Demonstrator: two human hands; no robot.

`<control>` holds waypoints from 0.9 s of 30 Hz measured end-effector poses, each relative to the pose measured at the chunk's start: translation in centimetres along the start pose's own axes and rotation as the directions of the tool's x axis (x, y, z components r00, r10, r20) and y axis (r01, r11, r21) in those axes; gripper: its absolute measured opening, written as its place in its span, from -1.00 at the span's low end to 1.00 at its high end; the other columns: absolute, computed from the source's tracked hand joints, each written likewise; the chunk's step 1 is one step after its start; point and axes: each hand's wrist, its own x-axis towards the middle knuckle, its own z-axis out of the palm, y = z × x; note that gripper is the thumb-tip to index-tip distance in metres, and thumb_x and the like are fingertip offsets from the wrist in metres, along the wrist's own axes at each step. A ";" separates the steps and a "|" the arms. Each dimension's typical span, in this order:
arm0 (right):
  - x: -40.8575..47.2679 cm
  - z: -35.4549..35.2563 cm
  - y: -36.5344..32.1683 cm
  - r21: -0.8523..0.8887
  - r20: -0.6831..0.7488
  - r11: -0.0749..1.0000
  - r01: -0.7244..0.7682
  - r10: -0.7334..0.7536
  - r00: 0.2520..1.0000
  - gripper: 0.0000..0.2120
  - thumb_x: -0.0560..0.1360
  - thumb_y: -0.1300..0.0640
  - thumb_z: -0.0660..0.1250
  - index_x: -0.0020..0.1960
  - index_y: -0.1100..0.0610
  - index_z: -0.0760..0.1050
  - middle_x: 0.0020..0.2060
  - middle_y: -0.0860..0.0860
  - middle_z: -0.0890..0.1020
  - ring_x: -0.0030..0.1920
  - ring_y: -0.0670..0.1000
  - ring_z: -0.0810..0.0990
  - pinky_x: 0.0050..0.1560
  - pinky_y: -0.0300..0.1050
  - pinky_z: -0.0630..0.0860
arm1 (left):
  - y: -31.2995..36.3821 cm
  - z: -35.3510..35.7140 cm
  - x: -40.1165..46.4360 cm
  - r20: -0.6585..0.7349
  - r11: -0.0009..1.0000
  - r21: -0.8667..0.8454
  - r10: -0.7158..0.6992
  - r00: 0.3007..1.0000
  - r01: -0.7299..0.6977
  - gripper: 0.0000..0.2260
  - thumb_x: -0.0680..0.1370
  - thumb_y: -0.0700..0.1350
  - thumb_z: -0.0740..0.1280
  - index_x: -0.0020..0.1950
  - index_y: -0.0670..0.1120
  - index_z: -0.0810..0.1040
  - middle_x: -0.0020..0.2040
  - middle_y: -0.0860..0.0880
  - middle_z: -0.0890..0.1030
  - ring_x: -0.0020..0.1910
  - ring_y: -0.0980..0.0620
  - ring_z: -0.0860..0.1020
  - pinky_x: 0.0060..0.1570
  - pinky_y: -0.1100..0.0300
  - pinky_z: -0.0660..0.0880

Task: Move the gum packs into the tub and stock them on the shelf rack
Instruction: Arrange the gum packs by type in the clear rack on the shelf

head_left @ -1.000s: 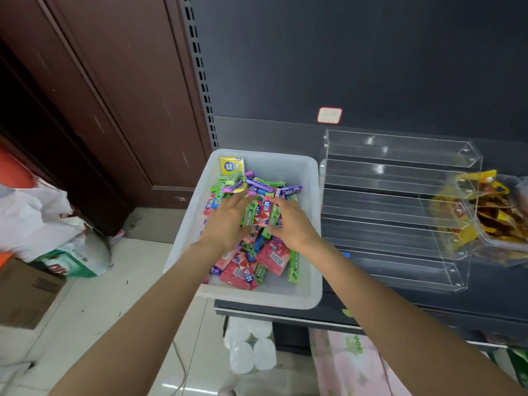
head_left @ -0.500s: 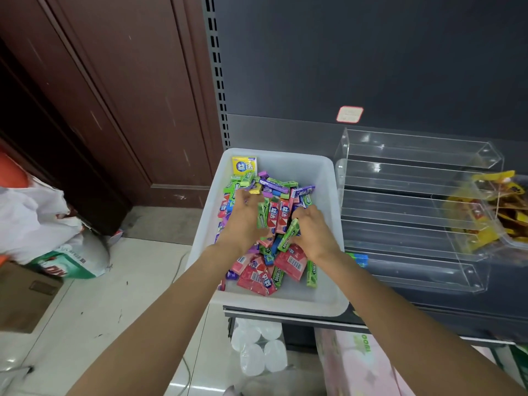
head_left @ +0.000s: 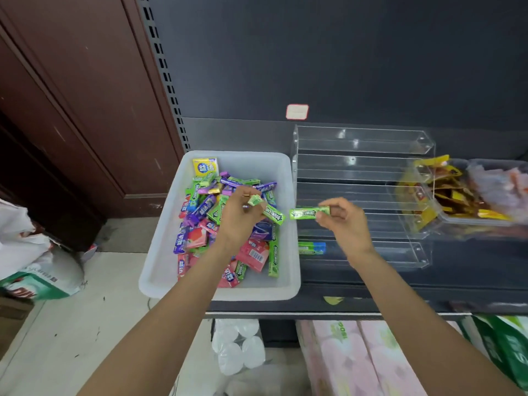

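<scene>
Both hands have come up out of the pile since half a second ago, each now carrying gum; the right one has swung away from the tub toward the rack.

Nearest, under the shelf edge, sit pink-wrapped tissue packs (head_left: 351,355) and a bundle of white rolls (head_left: 238,345) on the pale tiled floor (head_left: 57,338).

The left hand (head_left: 238,221) hovers over the tub, fingers curled round two green sticks (head_left: 267,208), one end-on and one slanting down to the right. The right hand (head_left: 344,222) pinches a green stick (head_left: 310,213) at its right end, held level just past the tub's right rim, in front of the rack's lower tiers.

The tub (head_left: 160,270) is white, translucent plastic, rectangular with rounded corners, resting on the dark shelf (head_left: 371,295). In it lies a loose heap of gum packs (head_left: 217,224): long green sticks, purple sticks, flat pink packs and one yellow pack at the far wall, all in glossy wrappers.

The rack (head_left: 363,164) is clear acrylic with stepped tiers, just beside the tub. One green and blue pack (head_left: 312,248) lies in its lowest tier. To the right, a clear bin (head_left: 428,221) holds yellow sachets.

Behind runs a dark back panel (head_left: 343,52) bearing a small red-edged label (head_left: 297,112); left of it stand a slotted upright and brown wooden panelling (head_left: 71,95).
</scene>
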 end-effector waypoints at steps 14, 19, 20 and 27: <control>-0.7 -4.2 8.4 -0.286 0.105 0.957 -0.048 0.081 0.991 -0.81 0.42 0.34 0.40 -0.17 0.05 0.60 -0.23 0.03 0.66 -0.14 0.05 0.65 -0.04 -0.09 0.60 | -1.2 4.4 -2.3 -0.075 0.995 -0.061 -0.085 0.994 0.080 -0.81 0.46 -0.24 0.41 0.02 -0.13 0.48 -0.17 -0.01 0.65 -0.27 0.11 0.57 -0.32 0.43 0.47; -0.7 -2.9 9.1 -0.454 0.123 0.889 0.066 -0.011 0.992 -0.89 0.44 0.30 0.40 -0.05 0.19 0.62 -0.11 0.05 0.64 -0.14 -0.05 0.60 -0.10 -0.38 0.48 | -1.3 4.1 -2.5 -0.075 0.992 -0.068 -0.116 0.990 0.111 -0.80 0.46 -0.22 0.42 0.02 -0.12 0.48 -0.12 -0.03 0.66 -0.21 0.08 0.60 -0.26 0.33 0.51; -0.7 -2.7 9.2 -0.490 0.114 0.866 0.099 -0.049 0.992 -0.88 0.43 0.30 0.41 -0.05 0.19 0.63 -0.09 0.07 0.62 -0.14 -0.03 0.59 -0.05 -0.31 0.50 | -1.4 4.1 -2.6 -0.076 0.991 -0.069 -0.118 0.990 0.113 -0.80 0.45 -0.22 0.43 0.02 -0.12 0.49 -0.11 -0.05 0.66 -0.20 0.07 0.61 -0.25 0.32 0.52; -0.5 -1.6 9.5 -0.615 0.089 0.780 0.113 -0.074 0.993 -0.83 0.44 0.30 0.40 0.03 0.19 0.58 -0.06 0.13 0.55 -0.15 0.02 0.57 0.00 -0.19 0.51 | -1.6 3.8 -3.0 -0.076 0.991 -0.062 -0.123 0.989 0.119 -0.81 0.45 -0.24 0.43 0.00 -0.10 0.49 -0.11 -0.07 0.66 -0.16 0.03 0.63 -0.17 0.26 0.55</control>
